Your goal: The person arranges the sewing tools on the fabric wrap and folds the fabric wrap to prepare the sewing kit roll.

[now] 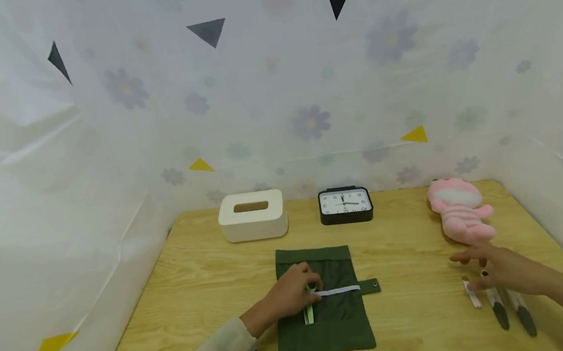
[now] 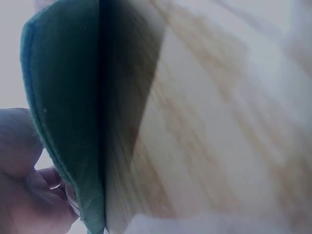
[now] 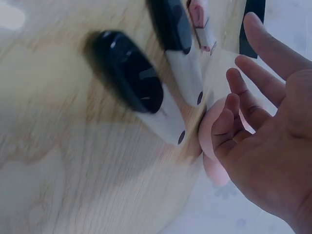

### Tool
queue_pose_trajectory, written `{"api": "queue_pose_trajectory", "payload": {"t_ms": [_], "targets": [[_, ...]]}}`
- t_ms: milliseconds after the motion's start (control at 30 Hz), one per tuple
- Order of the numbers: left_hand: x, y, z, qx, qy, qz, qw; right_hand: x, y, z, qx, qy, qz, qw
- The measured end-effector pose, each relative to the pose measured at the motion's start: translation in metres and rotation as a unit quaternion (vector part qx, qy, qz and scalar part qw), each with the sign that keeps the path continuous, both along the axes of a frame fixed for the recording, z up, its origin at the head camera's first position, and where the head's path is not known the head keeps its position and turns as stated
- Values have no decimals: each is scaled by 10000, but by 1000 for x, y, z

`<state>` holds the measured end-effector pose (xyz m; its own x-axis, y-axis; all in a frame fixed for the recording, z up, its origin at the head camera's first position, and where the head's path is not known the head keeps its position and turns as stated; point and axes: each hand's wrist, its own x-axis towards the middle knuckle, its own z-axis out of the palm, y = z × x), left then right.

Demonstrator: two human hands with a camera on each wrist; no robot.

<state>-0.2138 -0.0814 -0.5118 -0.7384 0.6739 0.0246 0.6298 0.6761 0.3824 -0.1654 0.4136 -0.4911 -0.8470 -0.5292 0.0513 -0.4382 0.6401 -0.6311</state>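
Low in the middle, our left hand [image 1: 290, 292] pinches a green stick [image 1: 308, 314] on a green cloth [image 1: 329, 337]. Lower right, our right hand [image 1: 512, 270] hangs loose near 2 tools [image 1: 499, 314]. The stick may slip if the white band [image 1: 342, 290] sags.

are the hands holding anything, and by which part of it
The left hand appears to pinch the slim green item by its far end, beside the white strap; the right hand holds nothing.
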Motion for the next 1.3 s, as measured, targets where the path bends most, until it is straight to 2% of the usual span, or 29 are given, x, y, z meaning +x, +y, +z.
{"api": "queue_pose_trajectory", "payload": {"t_ms": [133, 200, 400, 667, 933, 1067, 1300], "targets": [[1, 0, 2, 8, -5, 3, 10000, 2, 4, 1, 292, -496, -192, 9982], [1, 0, 3, 12, 5, 5, 10000, 2, 5, 0, 334, -525, -206, 9978], [0, 0, 4, 39, 35, -17, 10000, 3, 8, -11, 347, 44, -51, 9994], [1, 0, 0, 75, -13, -15, 10000, 7, 7, -25, 125, 503, 22, 9987], [2, 0, 1, 98, 26, -17, 9999, 6, -1, -23, 122, 896, 167, 9958], [1, 0, 2, 100, 41, -15, 9999, 4, -4, -20, 93, 656, 90, 9978], [1, 0, 2, 94, 33, -6, 10000, 0, -8, -16, -170, 239, 298, 9991]]}}
